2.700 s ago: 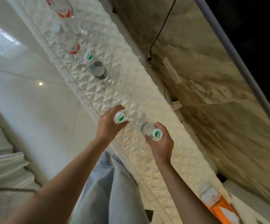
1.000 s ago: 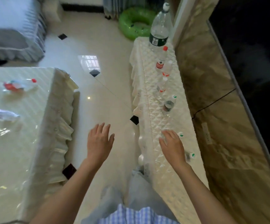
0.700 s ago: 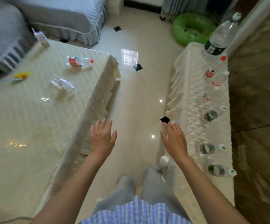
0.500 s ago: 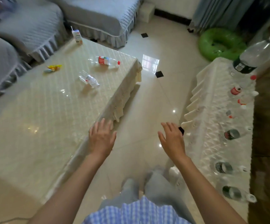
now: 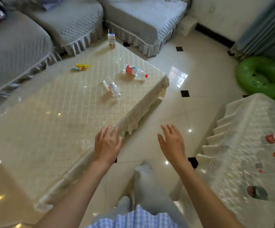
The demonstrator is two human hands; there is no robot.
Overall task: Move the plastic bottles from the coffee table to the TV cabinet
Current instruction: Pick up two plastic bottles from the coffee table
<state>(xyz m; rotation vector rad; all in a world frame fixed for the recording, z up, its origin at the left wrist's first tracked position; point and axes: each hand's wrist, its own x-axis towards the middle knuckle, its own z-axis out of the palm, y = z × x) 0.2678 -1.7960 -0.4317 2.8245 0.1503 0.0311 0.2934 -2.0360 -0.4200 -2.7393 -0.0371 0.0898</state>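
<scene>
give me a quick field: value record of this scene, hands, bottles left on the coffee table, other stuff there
left hand: open, empty, over the coffee table's near edge
right hand: open, empty, above the floor
cream-covered coffee table: two bottles lying on their sides
red-labelled clear plastic bottle: near far right corner
crumpled clear plastic bottle: nearer, towards the middle
other items: upright drink carton with straw; yellow wrappers
white-covered TV cabinet: bottles already on it
</scene>
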